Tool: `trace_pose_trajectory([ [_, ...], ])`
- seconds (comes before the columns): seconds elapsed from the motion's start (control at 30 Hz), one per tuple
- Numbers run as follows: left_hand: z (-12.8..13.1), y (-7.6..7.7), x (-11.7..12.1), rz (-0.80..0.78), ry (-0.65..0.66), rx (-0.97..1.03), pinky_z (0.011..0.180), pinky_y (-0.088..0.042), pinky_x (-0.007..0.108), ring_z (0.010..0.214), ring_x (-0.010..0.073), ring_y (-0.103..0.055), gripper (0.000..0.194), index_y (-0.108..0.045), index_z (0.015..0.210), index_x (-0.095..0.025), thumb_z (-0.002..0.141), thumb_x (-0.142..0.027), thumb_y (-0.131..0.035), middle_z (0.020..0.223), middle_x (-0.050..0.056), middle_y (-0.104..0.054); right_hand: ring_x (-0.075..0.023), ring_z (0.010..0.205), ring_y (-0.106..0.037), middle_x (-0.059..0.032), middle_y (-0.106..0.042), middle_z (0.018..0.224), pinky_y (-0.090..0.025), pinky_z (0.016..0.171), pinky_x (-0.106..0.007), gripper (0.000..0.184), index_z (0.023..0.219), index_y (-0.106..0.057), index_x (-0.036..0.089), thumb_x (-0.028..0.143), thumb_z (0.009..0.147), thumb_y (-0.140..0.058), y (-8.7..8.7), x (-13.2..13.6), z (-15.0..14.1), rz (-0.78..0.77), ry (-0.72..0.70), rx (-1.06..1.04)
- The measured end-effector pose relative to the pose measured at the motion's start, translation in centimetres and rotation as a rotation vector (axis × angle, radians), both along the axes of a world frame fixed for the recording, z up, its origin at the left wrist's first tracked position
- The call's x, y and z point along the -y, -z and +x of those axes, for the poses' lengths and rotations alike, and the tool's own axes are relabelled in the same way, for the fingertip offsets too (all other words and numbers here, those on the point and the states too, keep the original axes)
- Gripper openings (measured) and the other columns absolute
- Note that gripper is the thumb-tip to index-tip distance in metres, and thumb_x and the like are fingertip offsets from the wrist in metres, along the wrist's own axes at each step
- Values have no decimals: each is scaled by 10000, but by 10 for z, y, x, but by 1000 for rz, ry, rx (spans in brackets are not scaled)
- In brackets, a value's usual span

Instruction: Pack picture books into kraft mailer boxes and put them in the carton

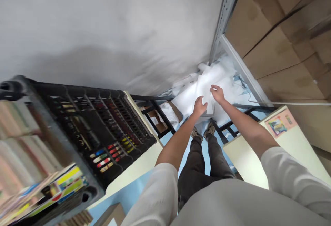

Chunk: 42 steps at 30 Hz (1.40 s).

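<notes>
My left hand (200,106) reaches forward over a pile of white sheet material (219,74) on the floor. Its thumb stands apart from the fingers, and nothing shows in it. Farther out and to the right, my right hand (217,93) hangs above the same pile, its fingers loosely bent with a small gap between them. No held thing can be made out there. The sheets look thin and soft, like packing foam or plastic, but glare hides their detail. Whether either hand touches them I cannot tell.
A black crate (85,122) with books (28,146) stands on a cream tabletop (129,164) at left. Another cream tabletop (258,157) with a colourful card (280,124) is at right. Cardboard boxes (279,47) fill a metal rack (248,71). Black table legs (157,115) flank the gap.
</notes>
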State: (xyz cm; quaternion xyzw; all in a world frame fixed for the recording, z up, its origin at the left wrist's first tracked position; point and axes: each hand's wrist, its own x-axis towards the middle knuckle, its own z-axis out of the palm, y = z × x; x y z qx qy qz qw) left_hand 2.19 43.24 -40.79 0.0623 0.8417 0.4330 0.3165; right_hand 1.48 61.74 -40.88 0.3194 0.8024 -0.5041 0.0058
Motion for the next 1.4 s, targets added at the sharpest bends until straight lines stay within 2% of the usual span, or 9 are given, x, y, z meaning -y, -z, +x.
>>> trace_pose_trajectory([
  [0.23,3,-87,-13,109,2,76,1183,-565,421,1198,243,-767,630,-644,1532,-214,936,-24,-565,1374,120,-780,-256,973,-760,-124,-784,1202,-623,1041,-453,221,1076,-789,195,278,900,-685,-104,-1,20,187,-47,-43],
  [0.4,5,-159,-19,194,44,4,1166,-569,413,1170,232,-770,545,-675,1463,-174,954,-30,-543,1355,139,-784,-276,1012,-712,-138,-760,1233,-587,1039,-462,381,1219,-775,179,145,926,-534,-195,-15,47,392,-152,-179],
  [0.53,16,-212,-27,294,160,-77,1181,-566,414,1230,231,-757,527,-665,1467,-157,974,-33,-527,1402,154,-760,-338,1225,-623,-162,-728,1408,-495,1093,-503,503,1413,-732,182,95,995,-466,-271,-16,104,692,-387,-211],
  [0.63,31,-253,-33,322,288,-147,1187,-565,412,1244,237,-753,529,-649,1492,-142,990,-45,-515,1439,173,-733,-372,1217,-573,-191,-700,1477,-445,1035,-521,508,1493,-693,170,109,1062,-430,-323,-12,164,904,-541,-73],
  [0.77,65,-305,-46,302,512,-357,1275,-501,464,1374,275,-685,593,-622,1548,-171,975,-52,-524,1518,171,-678,-395,1169,-536,-217,-676,1484,-396,978,-529,531,1539,-665,161,129,1072,-414,-367,-6,250,1026,-529,115],
  [0.9,119,-345,-60,258,795,-598,1340,-414,520,1588,310,-495,675,-562,1628,-226,970,-77,-534,1657,150,-575,-407,1163,-513,-239,-657,1480,-374,942,-522,548,1544,-654,127,123,1061,-394,-377,6,330,1029,-418,267],
  [1.03,183,-360,-75,172,1147,-754,1335,-384,529,1658,322,-390,726,-512,1669,-212,958,-65,-517,1786,154,-437,-398,1166,-524,-237,-666,1446,-379,929,-500,517,1494,-674,130,98,1060,-395,-361,29,394,966,-310,366],
  [1.23,257,-338,-89,-5,1556,-828,1379,-253,599,1656,326,-383,741,-548,1625,-221,908,-33,-547,1727,166,-516,-369,1195,-562,-211,-691,1386,-413,951,-459,441,1360,-702,166,59,1059,-399,-312,66,461,808,-252,442],
  [1.4,290,-307,-84,-246,1647,-737,1367,-235,633,1560,341,-482,708,-546,1614,-194,925,-31,-530,1576,196,-629,-329,1237,-607,-194,-677,1440,-468,1008,-409,449,1447,-633,159,66,1038,-473,-275,73,496,573,-137,422],
])
